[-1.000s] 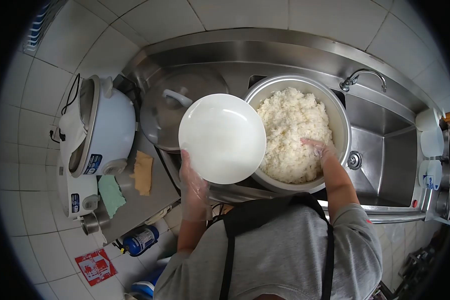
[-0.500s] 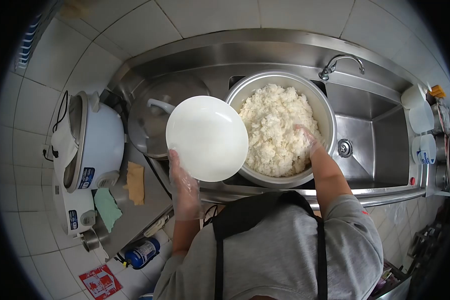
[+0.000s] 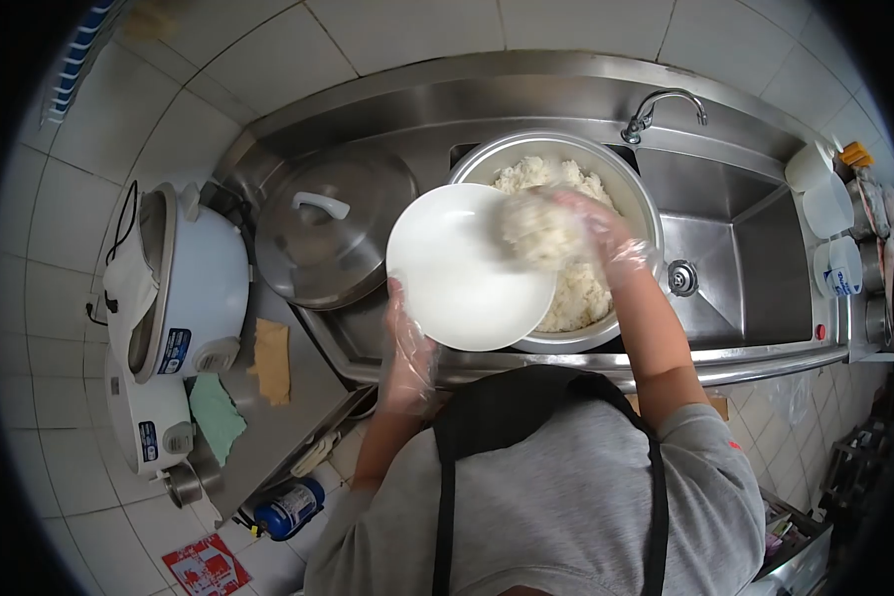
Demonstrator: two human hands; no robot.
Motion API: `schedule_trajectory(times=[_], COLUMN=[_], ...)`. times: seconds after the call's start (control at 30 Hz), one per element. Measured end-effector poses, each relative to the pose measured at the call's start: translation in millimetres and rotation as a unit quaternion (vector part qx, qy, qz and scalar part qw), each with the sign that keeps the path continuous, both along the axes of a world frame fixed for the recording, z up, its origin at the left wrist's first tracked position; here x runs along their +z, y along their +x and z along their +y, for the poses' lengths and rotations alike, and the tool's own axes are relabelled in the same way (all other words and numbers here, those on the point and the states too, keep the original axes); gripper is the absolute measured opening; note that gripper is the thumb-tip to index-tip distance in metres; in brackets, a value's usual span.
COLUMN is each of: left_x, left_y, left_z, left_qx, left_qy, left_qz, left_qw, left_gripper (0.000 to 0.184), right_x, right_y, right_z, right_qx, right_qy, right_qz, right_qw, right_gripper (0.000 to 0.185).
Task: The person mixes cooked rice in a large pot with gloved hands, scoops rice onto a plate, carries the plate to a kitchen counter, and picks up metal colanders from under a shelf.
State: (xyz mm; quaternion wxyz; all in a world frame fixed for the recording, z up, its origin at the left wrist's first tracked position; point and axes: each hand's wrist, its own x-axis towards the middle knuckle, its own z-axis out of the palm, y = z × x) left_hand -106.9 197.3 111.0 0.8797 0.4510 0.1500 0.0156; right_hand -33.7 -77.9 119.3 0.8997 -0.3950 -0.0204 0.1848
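Rice clump (image 3: 543, 234) is up now
Right hand (image 3: 606, 230) lifts it, blurry fingers clamped round; left hand (image 3: 407, 346) still grips the plate (image 3: 462, 288) with its fingers, now further over the pot (image 3: 643, 197).

Nothing legible: red sign (image 3: 207, 566) lower left, blue label (image 3: 176, 350) on the left-hand cooker (image 3: 211, 273), both unreadable!

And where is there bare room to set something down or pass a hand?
The sink basin, between the big pot and white containers, shows only its drain. The side counter has a narrow strip beside the tan cloth. Around the pot it's crowded: lid alongside, plate in left hand overlapping, right hand holding rice.
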Motion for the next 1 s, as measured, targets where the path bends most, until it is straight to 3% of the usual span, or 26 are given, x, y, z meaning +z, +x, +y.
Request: schedule_trajectory(times=[0.07, 0.1, 0.13, 0.17, 0.27, 0.4, 0.43, 0.5, 0.57, 0.67, 0.7, 0.8, 0.83, 0.93, 1.0], left_x=[8.1, 8.4, 8.6, 8.8, 6.3, 6.1, 8.0, 12.4, 19.0, 30.0, 31.5, 36.7, 34.0, 18.9, 22.8], left_y=[-5.2, -6.8, -8.4, -10.6, -16.3, -23.3, -24.6, -27.6, -31.2, -37.9, -39.1, -42.0, -41.7, -38.8, -36.8], left_z=[-4.2, -3.4, -1.5, 0.5, 7.5, 17.9, 18.7, 17.9, 17.6, 18.7, 17.9, 11.0, 11.5, 22.0, 18.3], left_qx=[-0.005, -0.012, -0.018, -0.026, -0.046, -0.076, -0.088, -0.070, -0.058, -0.063, -0.068, -0.053, -0.048, -0.053, -0.033], left_qy=[-0.020, -0.036, -0.051, -0.056, -0.071, -0.105, -0.116, -0.109, -0.087, -0.035, -0.022, -0.014, -0.011, -0.024, -0.051], left_qz=[0.018, 0.021, 0.025, 0.009, -0.018, -0.008, -0.008, -0.003, 0.007, 0.023, 0.018, 0.029, 0.032, 0.028, 0.039], left_qw=[1.000, 0.999, 0.998, 0.998, 0.996, 0.992, 0.989, 0.992, 0.994, 0.997, 0.997, 0.998, 0.998, 0.998, 0.997], left_gripper=[0.053, 0.053, 0.053, 0.053, 0.054, 0.055, 0.055, 0.055, 0.054, 0.054, 0.054, 0.052, 0.052, 0.050, 0.050], right_x=[45.7, 46.8, 41.4, 26.6, 37.0, 17.2, 24.0, 40.1, 28.9, 19.3, 9.0, -8.4, 4.9, 0.4, 35.4], right_y=[3.7, 7.2, 11.1, 15.1, 11.6, 6.5, -1.4, -24.1, -27.2, -35.6, -33.2, -30.8, -28.8, -20.9, -27.8], right_z=[38.3, 52.9, 66.0, 86.2, 108.2, 132.2, 131.6, 136.4, 141.4, 155.6, 156.4, 162.6, 159.4, 157.6, 156.5], right_qx=[0.137, 0.148, 0.153, 0.130, 0.130, 0.148, 0.188, 0.028, -0.023, 0.100, 0.047, 0.039, 0.095, 0.057, 0.079], right_qy=[-0.249, -0.388, -0.511, -0.587, -0.553, -0.624, -0.674, -0.740, -0.775, -0.734, -0.708, -0.681, -0.675, -0.610, -0.596], right_qz=[-0.063, -0.190, -0.309, -0.313, -0.340, -0.433, -0.463, -0.509, -0.557, -0.558, -0.587, -0.542, -0.506, -0.533, -0.412], right_qw=[0.957, 0.890, 0.788, 0.735, 0.749, 0.633, 0.545, 0.439, 0.298, 0.373, 0.390, 0.491, 0.529, 0.584, 0.685], right_gripper=[0.046, 0.047, 0.048, 0.045, 0.042, 0.050, 0.056, 0.053, 0.043, 0.032, 0.027, 0.018, 0.019, 0.024, 0.026])
